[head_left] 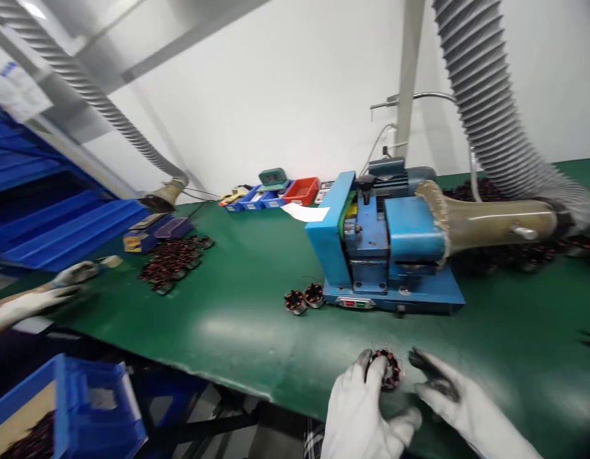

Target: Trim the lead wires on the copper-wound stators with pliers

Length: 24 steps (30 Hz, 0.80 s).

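In white gloves, both my hands are over the near part of the green table. My left hand (366, 401) has its fingers closed on the rim of a motor stator (388, 370), a ring with dark slots and copper windings. Thin wire ends stick up from it. Just right of the stator is my right hand (450, 392), thumb and fingers apart, their tips stained dark. I see nothing held in it, though its palm side is partly hidden. Two more stators, one (295, 302) beside the other (314, 295), stand by the blue machine's (366, 248) left front corner.
A duct nozzle (500, 224) joins the machine to a grey hose (486, 95). More stators lie behind it, and a stator pile (173, 261) is at left. Another person's gloved hands (60, 290) work at the far left. A blue crate (99, 408) is below the table edge.
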{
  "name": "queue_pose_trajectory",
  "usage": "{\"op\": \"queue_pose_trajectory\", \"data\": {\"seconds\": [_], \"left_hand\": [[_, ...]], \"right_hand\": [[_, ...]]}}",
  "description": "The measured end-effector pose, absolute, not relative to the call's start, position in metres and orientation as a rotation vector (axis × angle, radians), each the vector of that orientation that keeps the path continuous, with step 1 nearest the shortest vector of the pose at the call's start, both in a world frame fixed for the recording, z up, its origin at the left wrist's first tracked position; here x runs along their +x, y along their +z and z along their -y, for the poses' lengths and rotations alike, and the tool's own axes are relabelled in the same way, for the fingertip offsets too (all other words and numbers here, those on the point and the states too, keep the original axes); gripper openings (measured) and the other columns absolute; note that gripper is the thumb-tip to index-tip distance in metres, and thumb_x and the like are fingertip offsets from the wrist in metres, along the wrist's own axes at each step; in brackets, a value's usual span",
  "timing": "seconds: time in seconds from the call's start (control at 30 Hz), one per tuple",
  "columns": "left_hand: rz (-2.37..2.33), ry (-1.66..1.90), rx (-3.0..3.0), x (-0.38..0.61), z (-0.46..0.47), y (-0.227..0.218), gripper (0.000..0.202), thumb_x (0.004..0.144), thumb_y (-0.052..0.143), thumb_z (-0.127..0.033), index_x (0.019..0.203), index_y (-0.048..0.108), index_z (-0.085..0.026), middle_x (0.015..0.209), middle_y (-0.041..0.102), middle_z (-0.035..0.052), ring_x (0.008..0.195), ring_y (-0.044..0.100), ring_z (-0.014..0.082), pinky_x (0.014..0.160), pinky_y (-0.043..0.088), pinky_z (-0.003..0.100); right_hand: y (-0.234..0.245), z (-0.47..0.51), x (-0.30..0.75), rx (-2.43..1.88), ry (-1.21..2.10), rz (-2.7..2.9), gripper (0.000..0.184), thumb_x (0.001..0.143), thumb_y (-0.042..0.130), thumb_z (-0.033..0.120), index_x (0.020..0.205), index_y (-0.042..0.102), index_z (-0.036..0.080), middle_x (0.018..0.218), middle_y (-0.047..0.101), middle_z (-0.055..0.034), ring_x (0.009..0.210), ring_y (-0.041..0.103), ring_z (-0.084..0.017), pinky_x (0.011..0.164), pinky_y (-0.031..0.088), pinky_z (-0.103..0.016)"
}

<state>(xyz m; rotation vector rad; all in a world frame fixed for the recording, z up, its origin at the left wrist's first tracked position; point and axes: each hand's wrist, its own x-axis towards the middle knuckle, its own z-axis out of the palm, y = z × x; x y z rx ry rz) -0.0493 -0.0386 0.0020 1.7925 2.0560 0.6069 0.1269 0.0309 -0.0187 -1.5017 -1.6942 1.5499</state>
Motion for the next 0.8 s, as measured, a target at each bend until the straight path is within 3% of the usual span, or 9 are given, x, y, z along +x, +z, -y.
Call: {"op": "queue_pose_trajectory", "data": {"seconds": [0.1,0.23,0.4,0.53,0.67,0.8], "left_hand": [[-1.883,0.6,1.807,-0.041,0.044,-0.006,0.092,0.052,0.075,-0.029,0.134,0.036,-0.023,0.127,0.051,0.0103,0.106,0.054,0.0296,0.089,0.048,0.04],[-1.8,0.718,2.002,-0.045,0.035,-0.025,0.097,0.049,0.075,-0.027,0.134,0.032,-0.008,0.131,0.044,0.0219,0.12,0.041,0.0388,0.095,0.041,0.052],[-1.68,0.86,1.831,-0.038,0.015,-0.027,0.091,0.052,0.074,-0.015,0.133,0.033,-0.013,0.122,0.053,0.0151,0.11,0.052,0.0277,0.091,0.047,0.042],[-1.729,0.887,1.82,-0.031,0.01,-0.022,0.081,0.042,0.083,-0.014,0.116,0.049,-0.019,0.112,0.056,0.0105,0.105,0.051,0.0307,0.09,0.045,0.049],[-1.75,1.018,1.865,-0.025,0.012,-0.019,0.073,0.04,0.084,-0.014,0.105,0.052,-0.02,0.096,0.056,0.0061,0.095,0.053,0.0285,0.086,0.045,0.052],[-1.763,1.005,1.927,-0.024,0.011,-0.018,0.078,0.044,0.082,-0.021,0.113,0.047,-0.015,0.098,0.056,0.0088,0.097,0.052,0.0299,0.091,0.042,0.056]], "right_hand": [[-0.007,-0.039,0.113,-1.433,1.678,1.631,0.062,0.067,0.059,0.045,0.116,0.056,0.009,0.119,0.057,-0.0162,0.104,0.058,-0.026,0.092,0.047,-0.033],[0.004,-0.043,0.116,-1.396,1.81,1.484,0.043,0.065,0.062,0.035,0.102,0.06,0.013,0.101,0.064,-0.0115,0.092,0.061,-0.025,0.085,0.05,-0.036],[0.002,-0.034,0.115,-1.365,1.665,1.224,0.021,0.055,0.071,0.028,0.071,0.066,0.015,0.08,0.066,-0.0063,0.073,0.062,-0.02,0.069,0.052,-0.028],[-0.005,-0.032,0.113,-1.363,1.614,0.854,0.023,0.053,0.079,0.029,0.063,0.065,0.014,0.062,0.063,-0.004,0.044,0.051,-0.012,0.042,0.044,-0.022],[-0.001,-0.044,0.131,-1.224,1.499,0.62,0.034,0.05,0.082,0.037,0.064,0.059,0.017,0.06,0.061,-0.0014,0.047,0.053,-0.012,0.042,0.044,-0.021],[0.018,-0.047,0.15,-1.27,1.353,0.77,0.028,0.06,0.077,0.043,0.07,0.061,0.022,0.065,0.062,0.001,0.053,0.056,-0.012,0.047,0.046,-0.019]]}}
